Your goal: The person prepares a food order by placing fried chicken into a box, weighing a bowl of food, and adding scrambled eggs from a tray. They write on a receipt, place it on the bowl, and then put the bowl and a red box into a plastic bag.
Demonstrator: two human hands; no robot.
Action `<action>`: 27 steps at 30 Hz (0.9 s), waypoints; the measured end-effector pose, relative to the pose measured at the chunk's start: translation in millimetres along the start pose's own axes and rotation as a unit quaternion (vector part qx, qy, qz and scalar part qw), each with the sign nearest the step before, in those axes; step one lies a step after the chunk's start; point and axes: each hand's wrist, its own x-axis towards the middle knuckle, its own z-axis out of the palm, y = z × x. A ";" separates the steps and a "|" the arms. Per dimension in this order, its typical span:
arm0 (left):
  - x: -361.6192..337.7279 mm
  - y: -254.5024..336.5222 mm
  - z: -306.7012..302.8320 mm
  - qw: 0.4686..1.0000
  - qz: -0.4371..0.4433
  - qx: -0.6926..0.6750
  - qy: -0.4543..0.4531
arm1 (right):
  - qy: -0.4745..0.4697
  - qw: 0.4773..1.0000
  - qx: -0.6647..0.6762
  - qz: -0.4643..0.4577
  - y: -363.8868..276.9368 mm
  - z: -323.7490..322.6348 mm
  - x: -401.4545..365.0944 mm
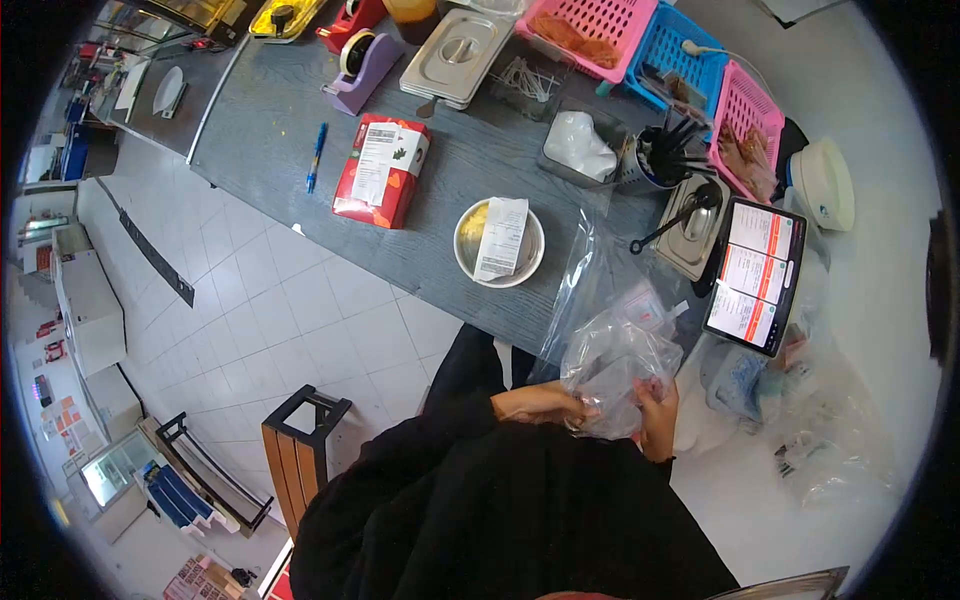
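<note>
A clear plastic bag (622,350) is held close to my body at the table's edge. My left hand (545,402) grips its near left side, with the fingers partly hidden by the film. On the other side my right hand (656,415) pinches the bag between thumb and fingers. More clear film (580,280) lies flat on the table just beyond. A round white bowl (538,262) stands to the left of the bag, with a printed receipt (502,238) across its top and something yellow under it.
Left of the bowl are a red box (412,165) with a label and a blue pen (317,158). A tablet (757,272) stands at the right near a lidded metal tray (690,240) with a black ladle (672,220). Baskets, including a blue basket (715,65), line the back.
</note>
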 end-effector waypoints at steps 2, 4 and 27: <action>1.1 0.5 -3.3 0.999 0.038 0.027 0.004 | 0.000 0.999 -0.032 0.015 -11.2 6.0 -1.9; 3.5 -0.1 -1.9 0.995 0.079 0.047 0.048 | -0.007 0.997 -0.069 -0.013 -16.3 16.5 -3.6; -118.2 92.8 28.8 0.407 0.576 0.524 0.478 | -0.473 0.832 -0.154 -0.246 -205.0 128.9 64.5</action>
